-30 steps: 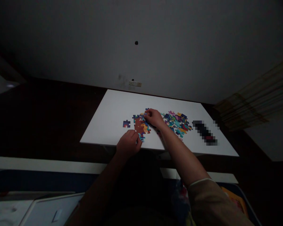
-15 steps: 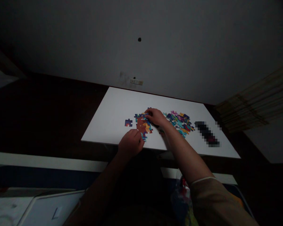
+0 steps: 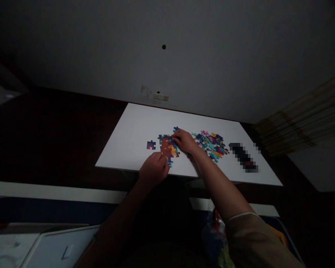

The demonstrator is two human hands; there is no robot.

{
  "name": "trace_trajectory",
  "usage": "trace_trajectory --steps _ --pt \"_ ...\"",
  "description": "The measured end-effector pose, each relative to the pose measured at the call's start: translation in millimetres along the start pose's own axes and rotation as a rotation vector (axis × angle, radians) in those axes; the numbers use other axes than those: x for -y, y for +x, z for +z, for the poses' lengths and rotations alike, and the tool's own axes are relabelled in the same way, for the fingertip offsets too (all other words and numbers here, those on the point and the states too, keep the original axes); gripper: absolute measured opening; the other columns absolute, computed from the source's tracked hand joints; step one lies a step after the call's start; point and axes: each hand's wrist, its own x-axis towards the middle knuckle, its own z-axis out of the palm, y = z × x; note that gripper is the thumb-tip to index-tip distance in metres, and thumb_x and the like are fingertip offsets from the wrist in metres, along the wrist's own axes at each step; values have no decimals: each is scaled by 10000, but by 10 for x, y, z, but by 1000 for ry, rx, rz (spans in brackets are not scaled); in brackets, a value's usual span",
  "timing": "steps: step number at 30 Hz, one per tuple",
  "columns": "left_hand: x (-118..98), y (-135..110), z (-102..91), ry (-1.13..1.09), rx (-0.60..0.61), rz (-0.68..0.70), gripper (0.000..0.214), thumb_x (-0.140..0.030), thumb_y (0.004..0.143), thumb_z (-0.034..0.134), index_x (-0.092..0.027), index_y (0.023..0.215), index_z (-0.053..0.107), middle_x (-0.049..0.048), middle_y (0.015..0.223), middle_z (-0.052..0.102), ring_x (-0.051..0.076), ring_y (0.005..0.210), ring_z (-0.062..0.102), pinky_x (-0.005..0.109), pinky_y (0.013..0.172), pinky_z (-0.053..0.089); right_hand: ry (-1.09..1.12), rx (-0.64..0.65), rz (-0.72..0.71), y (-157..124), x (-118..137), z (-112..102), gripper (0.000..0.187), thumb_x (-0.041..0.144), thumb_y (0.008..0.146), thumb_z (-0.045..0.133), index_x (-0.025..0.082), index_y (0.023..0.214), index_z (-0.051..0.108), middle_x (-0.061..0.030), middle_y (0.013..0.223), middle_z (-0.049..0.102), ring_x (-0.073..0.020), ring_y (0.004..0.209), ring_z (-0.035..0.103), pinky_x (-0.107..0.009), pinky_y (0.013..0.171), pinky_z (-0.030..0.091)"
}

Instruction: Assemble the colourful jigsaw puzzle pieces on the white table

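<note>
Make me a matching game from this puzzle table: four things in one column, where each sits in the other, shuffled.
1. joined puzzle patch
2. single blue piece
3. loose piece pile
4. left hand

A. alone, left of the patch
B. at the white board's near edge
C. right of the right hand
D. between the two hands

Pairs: 1-D, 2-A, 3-C, 4-B

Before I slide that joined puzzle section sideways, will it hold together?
Probably not well. The joined puzzle section is thin, flat interlocked pieces, so it likely flexes and splits if lifted. Pushed flat on the smooth white table it should slide, best steadied by the left hand at its near edge.
</note>
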Motion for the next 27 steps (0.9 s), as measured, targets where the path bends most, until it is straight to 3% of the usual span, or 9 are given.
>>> trace_trajectory --steps 3,7,11,16,22,27 --pt "-21 19 -31 -14 4 -1 250 -164 884 534 -213 1112 625 105 1025 645 258 968 607 444 841 558 1 -4 -74 -44 -20 -15 363 84 886 516 226 1108 765 -96 1195 685 -234 1116 615 -392 1020 472" --pt "-75 56 -104 -19 4 21 512 -198 888 575 -241 1393 502 130 1367 586 301 1244 560 505 1032 493 6 -32 -105 -216 99 -49 427 74 885 496 246 1189 741 -95 1311 644 -251 1227 571 -449 1076 447" --pt "-97 70 -112 32 39 66 552 -261 920 582 -226 1453 443 149 1558 442 323 1448 402 539 1152 388 41 -40 -128 -587 391 -30 397 171 960 492 259 1300 677 -91 1355 626 -246 1268 553 -450 1104 434" --pt "-71 81 -43 41 87 81 540 -289 925 580 -267 1449 450 117 1520 508 305 1404 474 540 1134 403 63 -55 -90 -1051 618 -2 474 203 957 501 308 1414 564 -58 1435 574 -249 1330 510 -475 1123 423" --pt "-88 103 -66 37 71 77 503 -276 904 595 -224 1397 511 139 1464 561 311 1351 528 513 1094 451 18 -233 96 -1561 405 -62 318 203 910 508 330 1138 691 -46 1129 713 -294 1106 621 -508 979 479" --pt "-96 110 -65 16 50 69 471 -203 875 587 -199 1345 554 138 1434 582 306 1323 552 514 1082 480 -59 -437 288 -1929 48 -104 208 212 883 473 283 864 667 -58 923 714 -291 958 642 -480 894 484"
